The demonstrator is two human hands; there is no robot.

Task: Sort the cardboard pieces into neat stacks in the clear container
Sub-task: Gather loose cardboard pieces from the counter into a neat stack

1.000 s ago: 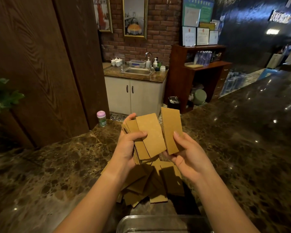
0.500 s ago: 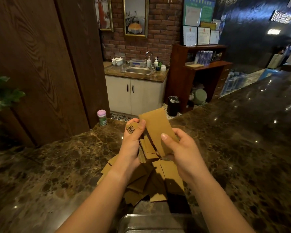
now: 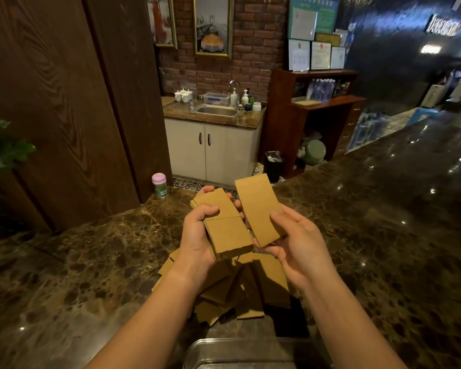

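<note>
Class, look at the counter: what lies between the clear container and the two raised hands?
In the head view, a loose pile of cardboard pieces lies on the counter between them.

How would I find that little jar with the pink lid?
Find the dark marble counter. At its far left corner, by the wooden wall panel, stands the small jar. Only it has a pink lid and green label; everything nearby is brown.

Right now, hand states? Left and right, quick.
Left hand: closed, gripping a stack of cardboard pieces.
Right hand: closed, holding a single cardboard piece upright beside the stack.
</note>
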